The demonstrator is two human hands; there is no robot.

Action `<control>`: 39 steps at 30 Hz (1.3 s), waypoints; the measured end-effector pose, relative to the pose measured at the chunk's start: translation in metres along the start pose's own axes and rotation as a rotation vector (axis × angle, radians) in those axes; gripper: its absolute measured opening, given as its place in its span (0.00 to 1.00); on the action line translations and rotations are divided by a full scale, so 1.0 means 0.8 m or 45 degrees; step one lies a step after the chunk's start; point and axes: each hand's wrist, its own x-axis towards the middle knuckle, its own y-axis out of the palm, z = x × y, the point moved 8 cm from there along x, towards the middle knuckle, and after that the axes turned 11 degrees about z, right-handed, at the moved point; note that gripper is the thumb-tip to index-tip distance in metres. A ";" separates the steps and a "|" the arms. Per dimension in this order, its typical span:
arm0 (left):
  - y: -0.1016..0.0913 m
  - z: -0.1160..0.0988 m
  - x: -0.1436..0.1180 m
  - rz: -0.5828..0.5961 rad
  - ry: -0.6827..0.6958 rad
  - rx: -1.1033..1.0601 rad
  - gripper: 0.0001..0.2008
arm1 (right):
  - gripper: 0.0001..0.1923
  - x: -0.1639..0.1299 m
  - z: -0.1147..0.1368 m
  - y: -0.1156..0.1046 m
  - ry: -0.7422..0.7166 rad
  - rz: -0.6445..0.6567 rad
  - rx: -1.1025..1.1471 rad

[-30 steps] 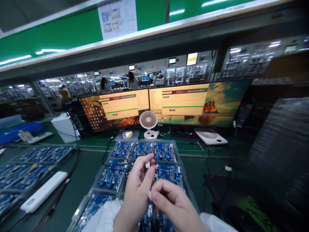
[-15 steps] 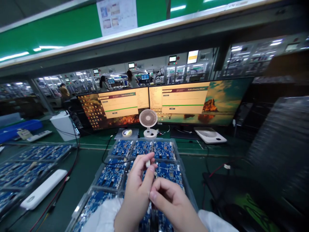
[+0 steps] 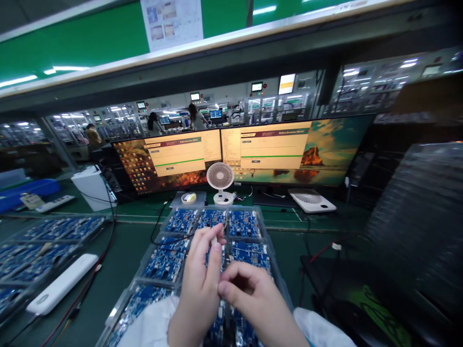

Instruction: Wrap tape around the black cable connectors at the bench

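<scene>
Fingers [image 3: 213,241] pinching small white part [image 3: 214,238], over circuit-board tray [image 3: 269,246], desk fan [image 3: 220,180] behind.

Electronics factory floor — assembly-line workstation. Clear trays of blue circuit boards [image 3: 211,221] on a green bench mat [image 3: 123,260]; two monitors [image 3: 231,154] showing test software; rows of machines and seated workers [image 3: 154,124] behind — work-instruction sheet [image 3: 171,21] posted overhead.
</scene>
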 end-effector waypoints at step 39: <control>0.007 0.027 0.006 0.070 -0.211 -0.775 0.13 | 0.13 -0.009 0.035 -0.049 -0.265 -0.212 -0.504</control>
